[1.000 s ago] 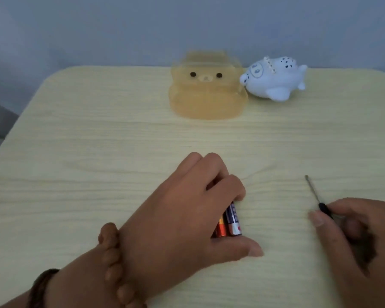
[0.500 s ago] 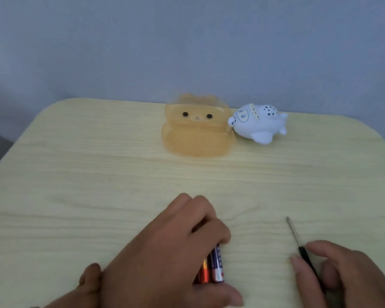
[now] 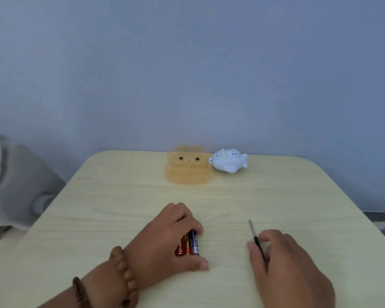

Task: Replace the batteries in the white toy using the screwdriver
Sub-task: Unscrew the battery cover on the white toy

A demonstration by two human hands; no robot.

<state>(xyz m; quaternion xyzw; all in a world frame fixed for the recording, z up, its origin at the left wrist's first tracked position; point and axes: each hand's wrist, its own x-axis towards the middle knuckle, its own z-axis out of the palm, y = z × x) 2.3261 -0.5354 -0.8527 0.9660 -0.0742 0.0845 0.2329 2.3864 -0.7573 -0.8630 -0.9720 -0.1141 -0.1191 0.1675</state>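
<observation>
A: Where is the white toy (image 3: 229, 162)?

B: At the far edge of the pale wooden bench (image 3: 120, 207), lying just right of a translucent orange bear-faced container (image 3: 189, 168). Its snout end looks to touch that container's right side.

A: And the hands?

B: Both rest on the near part of the bench, well apart from the toy. The left hand (image 3: 165, 241) lies palm down with its fingers (image 3: 187, 221) curled over a small bunch of batteries (image 3: 189, 243). The thumb lies along the near ends of the cells, so they are gripped between thumb and fingers. I can see an orange one and a dark blue one, side by side and lying on the bench; how many there are in all I cannot tell.

A: The screwdriver?

B: The screwdriver (image 3: 256, 240) lies with its thin metal shaft pointing away from the person and its black handle under the right hand (image 3: 285, 263). The thumb sits left of the handle and the forefinger right of it, both closed in against it, pinching it.

A: Anything on the wrists?

B: The left wrist carries two strings of brown wooden beads (image 3: 125, 272).
</observation>
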